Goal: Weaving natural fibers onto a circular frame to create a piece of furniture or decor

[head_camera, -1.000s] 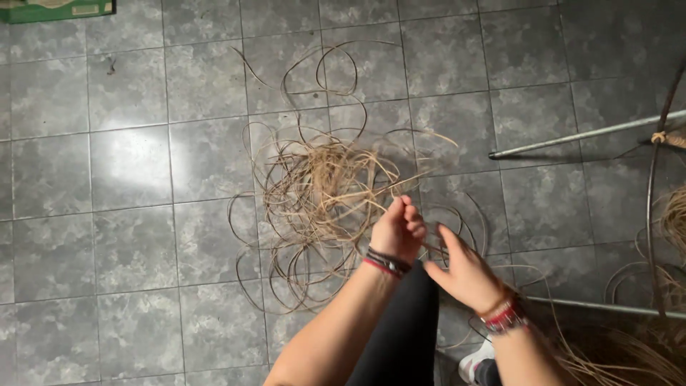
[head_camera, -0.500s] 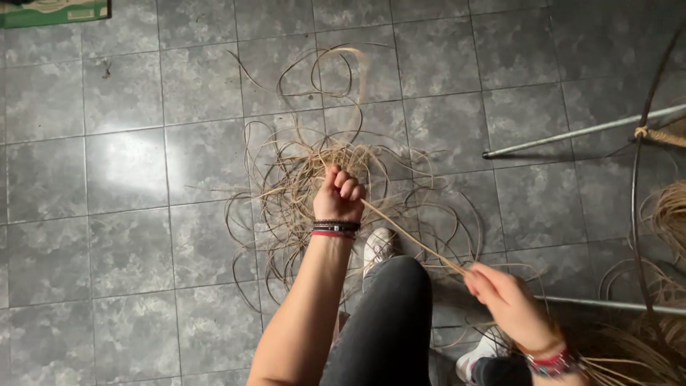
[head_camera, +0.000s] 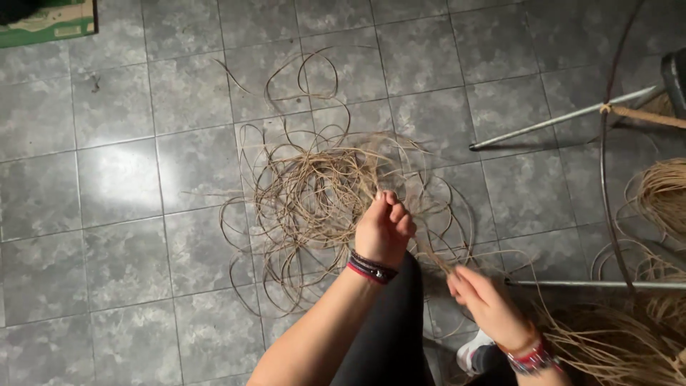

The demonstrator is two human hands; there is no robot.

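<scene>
Now | left hand (head_camera: 384, 229) pinches cane strand (head_camera: 429, 254) | right hand (head_camera: 486, 304) grips it

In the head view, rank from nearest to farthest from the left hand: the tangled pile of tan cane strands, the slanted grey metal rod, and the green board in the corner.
From the left hand:
1. Tangled pile of tan cane strands, touching the hand, on the floor ahead.
2. Slanted grey metal rod, upper right.
3. Green board, far upper left corner.

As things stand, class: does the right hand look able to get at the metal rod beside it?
Probably yes: the right hand sits just left of the rod tip, with only loose strands between.
</scene>
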